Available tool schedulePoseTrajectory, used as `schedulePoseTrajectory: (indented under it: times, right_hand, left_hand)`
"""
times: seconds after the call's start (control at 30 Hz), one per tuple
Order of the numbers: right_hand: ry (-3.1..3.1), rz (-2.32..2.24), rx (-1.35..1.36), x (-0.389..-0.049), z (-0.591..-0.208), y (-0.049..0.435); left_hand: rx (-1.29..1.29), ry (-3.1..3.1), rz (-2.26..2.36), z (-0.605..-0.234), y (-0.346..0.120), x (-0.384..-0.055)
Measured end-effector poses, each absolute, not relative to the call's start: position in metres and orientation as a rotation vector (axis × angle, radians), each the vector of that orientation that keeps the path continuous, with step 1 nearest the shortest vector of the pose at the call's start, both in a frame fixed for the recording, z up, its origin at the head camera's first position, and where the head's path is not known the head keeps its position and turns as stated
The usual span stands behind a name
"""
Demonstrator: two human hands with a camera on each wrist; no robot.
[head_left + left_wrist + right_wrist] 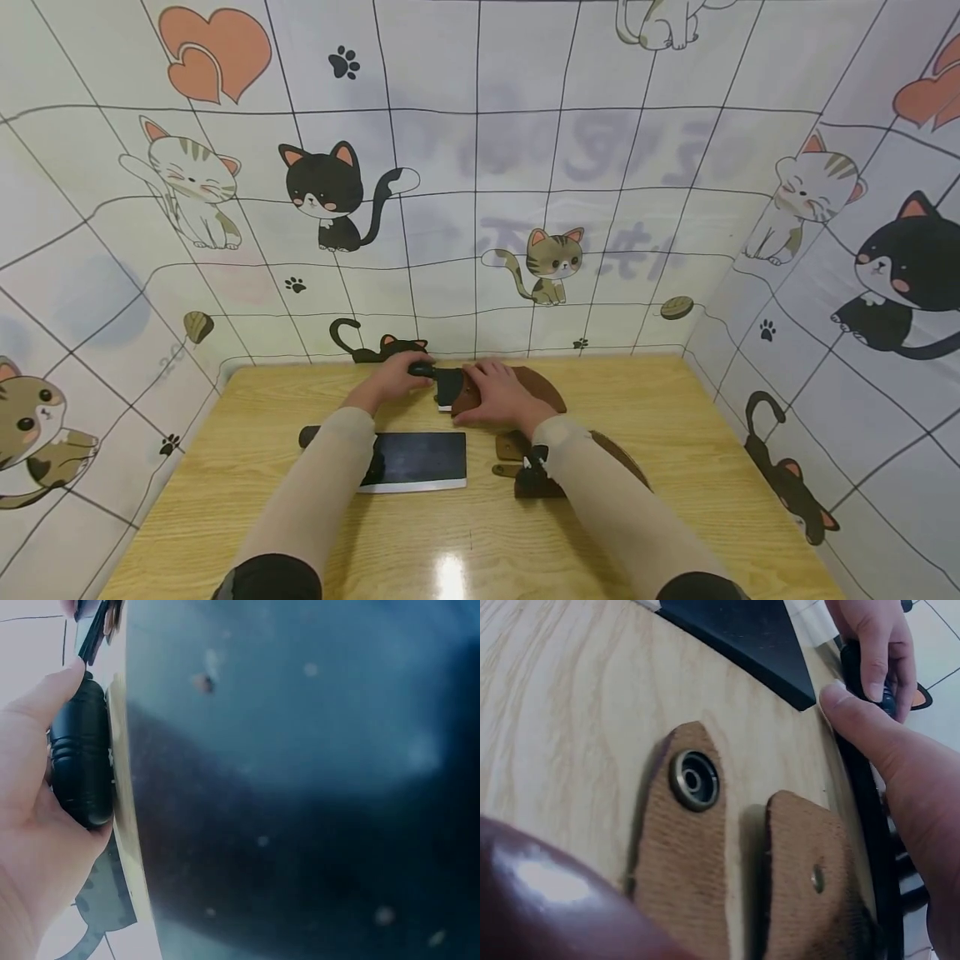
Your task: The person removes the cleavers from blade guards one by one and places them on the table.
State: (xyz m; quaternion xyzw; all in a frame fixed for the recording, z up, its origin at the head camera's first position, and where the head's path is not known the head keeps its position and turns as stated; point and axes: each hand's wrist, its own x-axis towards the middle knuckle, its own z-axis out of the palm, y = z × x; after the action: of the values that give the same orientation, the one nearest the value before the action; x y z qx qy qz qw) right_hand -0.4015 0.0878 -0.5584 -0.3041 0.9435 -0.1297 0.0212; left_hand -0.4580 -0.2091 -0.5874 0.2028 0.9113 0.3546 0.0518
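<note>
At the back of the table my left hand (393,379) grips the black handle (82,757) of a cleaver. A short stretch of its dark blade (448,388) shows beside a brown leather sheath (542,388), which covers the rest. My right hand (498,397) holds that sheath across its width, thumb at the near edge. Nearer to me, a second cleaver (423,458) lies flat, partly under my left forearm. By my right forearm lie more brown leather pieces with a black part (528,483). The right wrist view shows a leather strap (686,847) with a metal snap.
The wooden table (637,392) meets a cat-printed tiled cloth (465,275) along its back, with more of this cloth at both sides. A blurred dark surface (300,750) fills most of the left wrist view.
</note>
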Motion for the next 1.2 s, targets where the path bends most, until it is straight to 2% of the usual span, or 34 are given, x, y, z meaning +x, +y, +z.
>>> schedulePoseTrajectory:
  times: [0.07,0.2,0.33,0.47,0.73,1.0,1.2]
  right_hand:
    - [2.939,-0.382,-0.938,-0.402,-0.56,0.086]
    - [2.973,-0.34,-0.929,-0.403,-0.565,0.084]
    - [2.989,-0.319,-0.922,-0.403,-0.565,0.082]
    - [2.98,-0.327,-0.918,-0.401,-0.563,0.081]
    - [3.006,-0.328,-0.925,-0.402,-0.564,0.081]
    - [3.004,-0.303,-0.976,-0.398,-0.559,0.085]
    - [3.02,-0.305,-1.073,-0.395,-0.551,0.092]
  left_hand:
    - [0.648,2.797,1.074,-0.591,-0.21,-0.461]
    - [0.678,2.848,1.032,-0.576,-0.203,-0.448]
    - [0.606,2.813,1.072,-0.562,-0.196,-0.438]
    - [0.611,2.842,1.087,-0.578,-0.199,-0.448]
    - [0.697,2.88,1.089,-0.573,-0.196,-0.444]
    - [0.846,2.92,1.124,-0.594,-0.207,-0.453]
    - [0.768,2.936,1.129,-0.564,-0.199,-0.432]
